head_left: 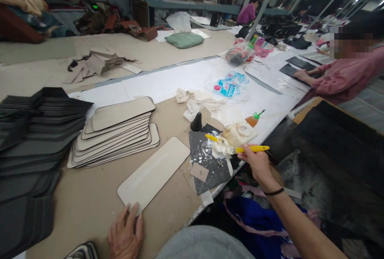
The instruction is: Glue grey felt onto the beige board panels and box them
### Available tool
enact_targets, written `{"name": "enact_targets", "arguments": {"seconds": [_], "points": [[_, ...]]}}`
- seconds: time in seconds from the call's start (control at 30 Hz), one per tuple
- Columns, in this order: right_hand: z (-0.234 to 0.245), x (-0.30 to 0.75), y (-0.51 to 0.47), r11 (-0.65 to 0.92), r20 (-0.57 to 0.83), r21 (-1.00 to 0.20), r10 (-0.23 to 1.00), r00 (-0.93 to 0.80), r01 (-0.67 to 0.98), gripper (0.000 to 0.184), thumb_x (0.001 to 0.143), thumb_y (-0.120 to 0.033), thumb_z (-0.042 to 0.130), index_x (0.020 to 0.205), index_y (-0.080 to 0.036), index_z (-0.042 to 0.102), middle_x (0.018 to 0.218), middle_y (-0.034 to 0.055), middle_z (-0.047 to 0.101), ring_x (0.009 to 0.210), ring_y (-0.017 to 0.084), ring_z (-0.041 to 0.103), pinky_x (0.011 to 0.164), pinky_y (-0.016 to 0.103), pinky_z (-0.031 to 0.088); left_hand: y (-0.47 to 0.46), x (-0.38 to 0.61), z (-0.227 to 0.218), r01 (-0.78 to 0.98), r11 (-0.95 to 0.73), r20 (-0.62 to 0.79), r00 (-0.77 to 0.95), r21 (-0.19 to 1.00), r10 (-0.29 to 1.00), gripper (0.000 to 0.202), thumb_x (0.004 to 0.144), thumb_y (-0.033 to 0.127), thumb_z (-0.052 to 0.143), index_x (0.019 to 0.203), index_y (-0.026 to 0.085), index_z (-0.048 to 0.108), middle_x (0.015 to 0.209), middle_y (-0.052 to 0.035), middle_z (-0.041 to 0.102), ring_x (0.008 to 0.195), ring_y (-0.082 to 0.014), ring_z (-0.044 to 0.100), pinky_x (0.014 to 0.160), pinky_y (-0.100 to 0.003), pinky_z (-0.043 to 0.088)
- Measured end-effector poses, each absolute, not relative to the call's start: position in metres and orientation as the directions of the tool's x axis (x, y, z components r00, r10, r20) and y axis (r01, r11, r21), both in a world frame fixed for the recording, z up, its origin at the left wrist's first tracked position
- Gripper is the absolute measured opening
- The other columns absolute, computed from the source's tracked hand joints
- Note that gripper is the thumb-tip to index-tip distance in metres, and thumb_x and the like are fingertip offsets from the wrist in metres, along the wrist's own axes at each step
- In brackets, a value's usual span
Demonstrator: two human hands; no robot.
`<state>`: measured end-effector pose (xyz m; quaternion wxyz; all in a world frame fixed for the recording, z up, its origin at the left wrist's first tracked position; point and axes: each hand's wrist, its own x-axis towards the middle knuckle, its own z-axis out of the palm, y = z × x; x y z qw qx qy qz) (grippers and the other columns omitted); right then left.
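Note:
A pale rounded board panel (154,172) lies flat in front of me. My left hand (126,233) rests open on the table with its fingertips on the panel's near end. My right hand (258,162) is closed round a yellow-handled brush (240,148). The brush tip sits in a lump of white glue (224,145) on a dark, glue-spattered sheet (207,163). A stack of the same pale panels (117,133) lies just left of the single one.
Piles of dark grey pieces (36,131) fill the left. An orange squeeze bottle (254,119), a black cone (196,122), crumpled rags (198,101) and a plastic bag (231,85) lie beyond the glue. A person in a pink sleeve (345,77) works at the right.

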<state>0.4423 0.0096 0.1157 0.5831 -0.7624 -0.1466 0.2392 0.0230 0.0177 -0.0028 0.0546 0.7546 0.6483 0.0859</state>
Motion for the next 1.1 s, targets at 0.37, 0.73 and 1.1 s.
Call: {"name": "enact_targets", "arguments": {"seconds": [0.37, 0.73, 1.1], "points": [[0.112, 0.448, -0.009, -0.259, -0.286, -0.948, 0.442, 0.85, -0.184, 0.028, 0.057, -0.033, 0.072, 0.073, -0.016, 0.056, 0.058, -0.0013, 0.061, 0.048, 0.011, 0.059, 0.047, 0.018, 0.054, 0.019, 0.02, -0.012, 0.953, -0.241, 0.232, 0.196, 0.184, 0.953, 0.029, 0.082, 0.029, 0.044, 0.105, 0.022, 0.06, 0.111, -0.0091, 0.055, 0.101, -0.022, 0.049, 0.085, -0.037, 0.038], [0.098, 0.25, 0.097, -0.31, -0.324, -0.946, 0.928, 0.186, -0.097, 0.037, 0.071, -0.048, 0.061, 0.084, -0.014, 0.059, 0.086, 0.0078, 0.066, 0.064, 0.013, 0.062, 0.063, 0.027, 0.054, 0.017, 0.027, -0.003, 0.933, -0.207, 0.323, 0.107, 0.293, 0.94, 0.028, 0.079, 0.022, 0.052, 0.106, 0.023, 0.058, 0.109, -0.0093, 0.057, 0.103, -0.0226, 0.048, 0.089, -0.041, 0.037], [0.057, 0.154, 0.131, -0.338, -0.341, -0.939, 0.937, -0.075, 0.056, 0.041, 0.069, -0.056, 0.056, 0.077, -0.015, 0.055, 0.077, 0.0075, 0.066, 0.057, 0.015, 0.06, 0.055, 0.029, 0.052, 0.019, 0.028, 0.003, 0.891, -0.158, 0.326, 0.012, 0.425, 0.945, 0.026, 0.079, 0.023, 0.051, 0.104, 0.024, 0.059, 0.106, -0.0078, 0.059, 0.1, -0.0221, 0.049, 0.088, -0.042, 0.037]]}}
